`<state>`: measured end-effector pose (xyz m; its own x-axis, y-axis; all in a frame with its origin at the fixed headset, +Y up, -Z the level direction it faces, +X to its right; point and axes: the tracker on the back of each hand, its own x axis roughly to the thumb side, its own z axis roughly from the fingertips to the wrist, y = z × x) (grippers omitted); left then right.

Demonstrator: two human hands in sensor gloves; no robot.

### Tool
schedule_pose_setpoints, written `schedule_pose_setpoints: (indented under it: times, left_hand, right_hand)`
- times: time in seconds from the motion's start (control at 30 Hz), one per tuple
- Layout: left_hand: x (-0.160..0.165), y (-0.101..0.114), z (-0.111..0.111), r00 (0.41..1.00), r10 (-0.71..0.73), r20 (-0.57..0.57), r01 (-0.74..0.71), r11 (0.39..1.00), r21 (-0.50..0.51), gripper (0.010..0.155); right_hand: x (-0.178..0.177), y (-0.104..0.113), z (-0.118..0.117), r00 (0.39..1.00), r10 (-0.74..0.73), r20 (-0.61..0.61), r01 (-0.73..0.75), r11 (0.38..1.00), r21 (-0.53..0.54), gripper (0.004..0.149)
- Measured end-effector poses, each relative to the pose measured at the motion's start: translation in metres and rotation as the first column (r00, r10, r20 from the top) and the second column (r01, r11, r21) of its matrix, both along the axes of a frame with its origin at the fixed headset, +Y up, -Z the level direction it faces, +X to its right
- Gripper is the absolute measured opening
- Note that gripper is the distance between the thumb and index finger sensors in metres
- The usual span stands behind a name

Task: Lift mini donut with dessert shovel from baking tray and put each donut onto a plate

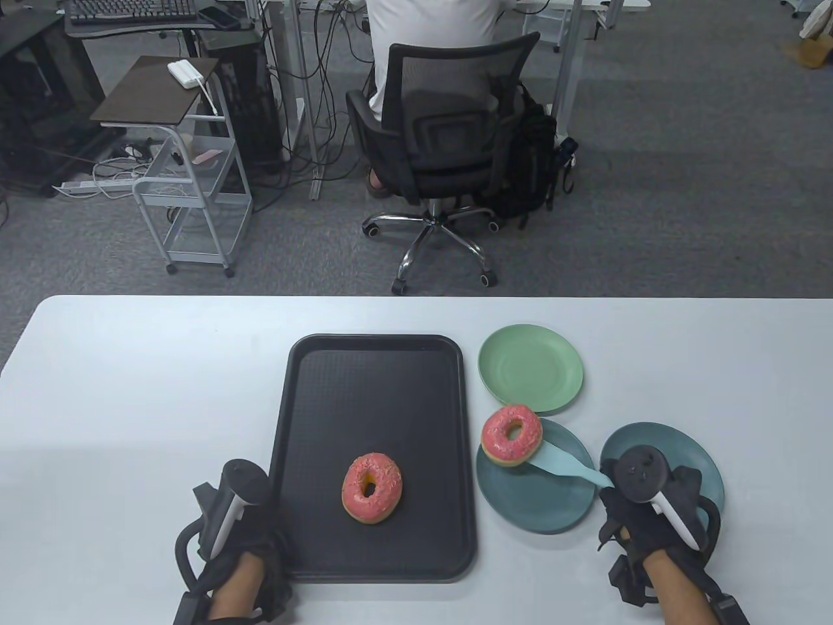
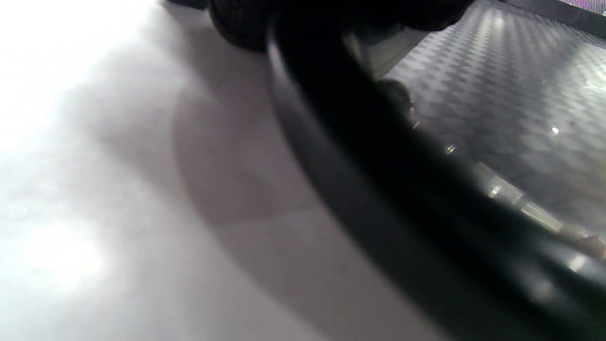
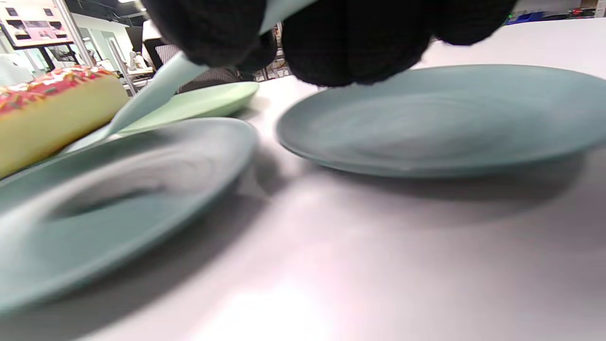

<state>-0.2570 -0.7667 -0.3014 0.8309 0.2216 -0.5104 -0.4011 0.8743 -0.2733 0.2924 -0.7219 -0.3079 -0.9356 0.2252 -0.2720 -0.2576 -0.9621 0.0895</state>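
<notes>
The right hand, at the lower right of the table view, grasps the handle of the pale blue dessert shovel; in the right wrist view its gloved fingers curl around that handle at the top edge. The shovel's blade runs up and left from the hand and carries a pink-frosted donut, which sits over the upper left rim of the dark teal plate in the lower middle of the frame. A second dark teal plate lies just to the right, partly under the right hand, and a light green plate lies just above the first, near the donut.

The left hand rests at the lower left, touching the left edge of the black baking tray; whether its fingers grip the rim I cannot tell, since the left wrist view is dark and blurred. One more pink donut lies on the tray, in its lower middle. Beyond the white table, at the top of the frame, a person sits in an office chair beside a small cart.
</notes>
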Motion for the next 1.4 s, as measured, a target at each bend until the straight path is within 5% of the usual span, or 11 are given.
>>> schedule_pose_setpoints:
  times: [0.23,0.63,1.4]
  left_hand:
    - [0.000,0.000,0.000,1.000,0.000,0.000,0.000,1.000,-0.001,0.061]
    - [0.000,0.000,0.000,1.000,-0.002,0.002,0.002,1.000,-0.004,0.060]
    - [0.001,-0.001,0.000,1.000,-0.008,0.004,0.008,1.000,-0.006,0.061]
  right_hand:
    - [0.016,-0.018,0.011,0.999,-0.050,0.017,0.050,0.999,0.003,0.055]
    - [0.008,-0.014,0.015,0.999,0.044,0.003,-0.044,0.997,0.061,0.054]
    - [0.007,0.001,0.026,0.962,0.215,0.170,-0.245,0.953,0.180,0.055]
